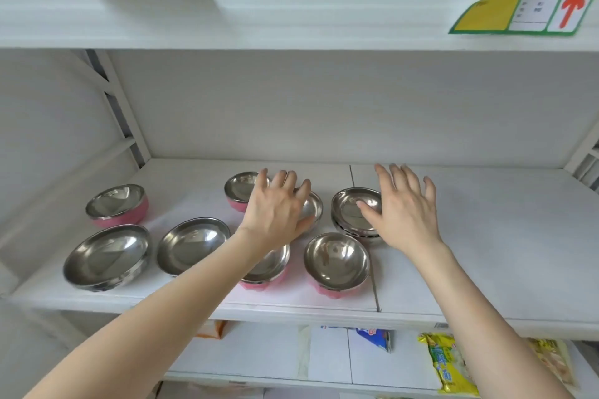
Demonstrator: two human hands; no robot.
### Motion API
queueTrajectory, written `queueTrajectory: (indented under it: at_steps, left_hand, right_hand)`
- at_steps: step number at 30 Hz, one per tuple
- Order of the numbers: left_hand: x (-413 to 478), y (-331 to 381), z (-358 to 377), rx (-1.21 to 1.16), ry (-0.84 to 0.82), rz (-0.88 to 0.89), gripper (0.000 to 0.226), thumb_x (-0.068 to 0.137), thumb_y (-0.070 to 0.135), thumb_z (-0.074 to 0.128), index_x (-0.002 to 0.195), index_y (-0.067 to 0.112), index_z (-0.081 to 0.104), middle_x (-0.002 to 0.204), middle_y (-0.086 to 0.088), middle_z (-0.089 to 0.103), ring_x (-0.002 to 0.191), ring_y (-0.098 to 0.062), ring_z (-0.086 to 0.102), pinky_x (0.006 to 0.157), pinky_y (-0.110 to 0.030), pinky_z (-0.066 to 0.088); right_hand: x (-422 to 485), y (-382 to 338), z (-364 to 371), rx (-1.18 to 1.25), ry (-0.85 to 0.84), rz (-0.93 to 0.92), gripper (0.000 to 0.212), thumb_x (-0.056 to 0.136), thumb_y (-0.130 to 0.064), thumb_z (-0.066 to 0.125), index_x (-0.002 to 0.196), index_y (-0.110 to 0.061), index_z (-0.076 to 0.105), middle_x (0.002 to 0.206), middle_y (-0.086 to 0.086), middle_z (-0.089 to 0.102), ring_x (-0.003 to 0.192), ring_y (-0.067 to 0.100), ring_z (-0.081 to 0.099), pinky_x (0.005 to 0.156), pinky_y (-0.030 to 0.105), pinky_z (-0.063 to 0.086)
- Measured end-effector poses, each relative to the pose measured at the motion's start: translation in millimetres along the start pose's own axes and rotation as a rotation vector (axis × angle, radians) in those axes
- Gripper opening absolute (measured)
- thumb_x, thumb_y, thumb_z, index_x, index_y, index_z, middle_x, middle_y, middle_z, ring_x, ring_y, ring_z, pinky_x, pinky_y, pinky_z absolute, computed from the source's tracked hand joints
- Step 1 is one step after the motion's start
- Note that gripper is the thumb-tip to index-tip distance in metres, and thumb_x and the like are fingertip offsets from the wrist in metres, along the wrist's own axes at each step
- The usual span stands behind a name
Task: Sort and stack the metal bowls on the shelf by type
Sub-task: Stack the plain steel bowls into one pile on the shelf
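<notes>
Several metal bowls lie spread over the white shelf (pixel 486 236). Some have pink outsides: one at back left (pixel 116 205), one at the back middle (pixel 241 189), one under my left forearm (pixel 269 269), one at front middle (pixel 337 262). All-steel bowls sit at front left (pixel 107 257), beside it (pixel 191 246), under my left hand (pixel 312 207), and as a small stack (pixel 355 212) at the right. My left hand (pixel 275 210) hovers flat, fingers spread, over the middle bowl. Beside the stack, my right hand (pixel 405 210) is open, its thumb over the stack's rim.
The shelf above (pixel 291 9) holds coloured packages and carries a green-edged label with a red arrow (pixel 525 9). The shelf below holds snack packets (pixel 447 363). A slanted metal upright (pixel 123 113) bounds the left side. The shelf's right half is bare.
</notes>
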State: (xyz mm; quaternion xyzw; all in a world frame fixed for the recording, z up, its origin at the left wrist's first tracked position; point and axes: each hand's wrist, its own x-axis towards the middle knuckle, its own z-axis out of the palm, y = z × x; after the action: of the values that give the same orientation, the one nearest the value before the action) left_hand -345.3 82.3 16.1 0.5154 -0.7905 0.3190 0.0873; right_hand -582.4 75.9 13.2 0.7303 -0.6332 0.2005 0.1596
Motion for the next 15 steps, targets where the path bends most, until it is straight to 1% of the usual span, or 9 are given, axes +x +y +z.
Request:
queueTrajectory:
  at_steps: [2,4,6,8,12,15]
  left_hand:
    - [-16,-16,-8,0.008,0.017,0.006,0.063,0.083,0.061,0.046,0.122,0.014,0.06,0.109,-0.013,0.063,0.098,-0.031,0.06,0.092,-0.052,0.043]
    - [-34,-34,-14,0.01,-0.001,0.0,0.063,0.082,0.06,0.043,0.125,0.015,0.057,0.114,-0.013,0.062,0.103,-0.032,0.058,0.095,-0.052,0.041]
    - [-54,-53,-18,0.018,-0.001,-0.014,0.062,0.082,0.059,0.048,0.125,0.015,0.057,0.115,-0.014,0.062,0.105,-0.032,0.058,0.097,-0.052,0.04]
    - [-75,-73,-22,0.036,-0.004,-0.024,0.062,0.081,0.059,0.054,0.124,0.014,0.059,0.114,-0.016,0.064,0.103,-0.033,0.059,0.096,-0.053,0.042]
    - [-115,-112,-25,0.075,-0.048,-0.055,0.066,0.081,0.059,0.049,0.128,0.014,0.058,0.12,-0.019,0.062,0.108,-0.034,0.059,0.096,-0.055,0.043]
    - [-137,-137,-24,0.087,-0.074,-0.082,0.068,0.08,0.06,0.055,0.129,0.013,0.058,0.12,-0.019,0.062,0.107,-0.035,0.059,0.095,-0.054,0.044]
  right_hand:
    - [-6,-22,-5,0.016,0.028,0.005,0.076,0.084,-0.061,0.041,0.141,-0.011,0.043,0.14,0.017,0.052,0.135,0.033,0.042,0.105,0.059,0.029]
    - [-12,-46,-10,0.028,0.048,0.006,0.075,0.084,-0.061,0.041,0.141,-0.011,0.042,0.139,0.017,0.053,0.134,0.032,0.043,0.105,0.058,0.03]
    - [-18,-71,-13,0.044,0.066,0.009,0.077,0.084,-0.062,0.038,0.141,-0.011,0.043,0.138,0.016,0.054,0.134,0.032,0.044,0.105,0.058,0.03]
    - [-24,-96,-14,0.063,0.075,0.011,0.076,0.084,-0.062,0.04,0.141,-0.011,0.042,0.138,0.016,0.054,0.133,0.032,0.044,0.105,0.058,0.031]
    - [-36,-146,-15,0.104,0.083,0.006,0.076,0.085,-0.062,0.04,0.142,-0.011,0.04,0.14,0.016,0.053,0.135,0.031,0.043,0.106,0.057,0.032]
    - [-43,-178,-14,0.124,0.057,-0.024,0.075,0.086,-0.061,0.041,0.142,-0.011,0.039,0.142,0.015,0.052,0.136,0.031,0.042,0.108,0.057,0.031]
